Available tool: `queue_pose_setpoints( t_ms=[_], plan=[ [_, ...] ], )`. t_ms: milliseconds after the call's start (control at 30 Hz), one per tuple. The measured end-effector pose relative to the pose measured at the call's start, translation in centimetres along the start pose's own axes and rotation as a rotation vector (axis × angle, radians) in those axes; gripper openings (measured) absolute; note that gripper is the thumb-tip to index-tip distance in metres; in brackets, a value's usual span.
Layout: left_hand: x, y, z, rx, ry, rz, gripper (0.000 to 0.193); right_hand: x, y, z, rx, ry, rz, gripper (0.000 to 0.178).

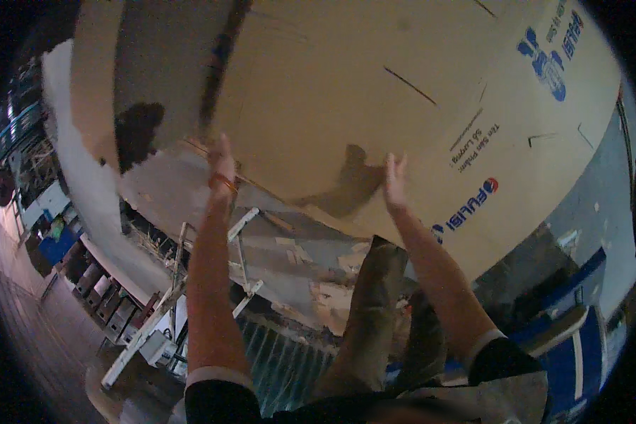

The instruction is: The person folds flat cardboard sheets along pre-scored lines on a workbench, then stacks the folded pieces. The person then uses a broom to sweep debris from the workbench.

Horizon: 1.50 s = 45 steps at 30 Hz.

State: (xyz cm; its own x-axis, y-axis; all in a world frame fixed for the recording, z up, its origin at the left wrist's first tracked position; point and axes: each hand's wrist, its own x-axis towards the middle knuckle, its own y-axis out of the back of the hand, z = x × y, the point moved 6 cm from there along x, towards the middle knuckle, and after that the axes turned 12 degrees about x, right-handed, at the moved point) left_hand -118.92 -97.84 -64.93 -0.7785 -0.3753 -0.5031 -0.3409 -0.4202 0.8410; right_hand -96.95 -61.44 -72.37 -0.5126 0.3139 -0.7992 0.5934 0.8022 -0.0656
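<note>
A very large brown cardboard box (318,92) with blue and red print takes up the upper part of the view. At its lower left corner is my left hand (222,166), an orange band round the wrist. Its fingers point upward along the edge of the cardboard, and they look stretched out rather than wrapped. Farther right, my right hand (396,185) is raised in front of the printed face with its fingers apart. It casts a shadow on the cardboard; whether the fingertips touch the face I cannot tell. A darker side flap (169,71) stands left of the main face.
Below my left hand stands a pale metal frame (244,261). Scraps of cardboard (332,293) lie on the floor beyond my legs. Dark ribbed sheeting (279,360) is beneath me. At the lower right is a blue structure (579,353); stacked goods (99,283) line the left.
</note>
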Motion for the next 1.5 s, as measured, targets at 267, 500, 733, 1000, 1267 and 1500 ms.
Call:
queue_pose_setpoints(
  t_ms=[267,500,733,1000,1267,1500],
  plan=[
    [-0.9,-7.9,-10.3,-0.385,0.194,-0.267,0.077,-0.1,-2.9,-1.6,0.171,0.029,0.317,0.091],
    [-6.9,-10.5,-8.8,-0.748,0.368,-0.575,0.082,0.8,-1.8,-2.7,0.219,-0.225,-0.005,0.095],
    [-9.3,-7.1,-9.5,-0.681,0.019,-0.402,0.059,-2.1,4.0,-6.0,0.409,-0.211,-0.036,0.091],
    [-14.7,-14.1,-1.6,-0.632,0.272,-0.667,0.058,-11.5,30.4,-14.0,0.086,-0.045,-0.102,0.057],
    [-32.8,-13.2,2.1,-0.401,0.204,-0.910,0.058,-17.7,39.9,-3.9,0.269,-0.262,0.080,0.054],
    [-44.0,-3.4,1.4,-0.143,-0.131,-0.729,0.048,-16.7,39.7,7.2,0.054,-0.085,0.230,0.061]
  ],
)
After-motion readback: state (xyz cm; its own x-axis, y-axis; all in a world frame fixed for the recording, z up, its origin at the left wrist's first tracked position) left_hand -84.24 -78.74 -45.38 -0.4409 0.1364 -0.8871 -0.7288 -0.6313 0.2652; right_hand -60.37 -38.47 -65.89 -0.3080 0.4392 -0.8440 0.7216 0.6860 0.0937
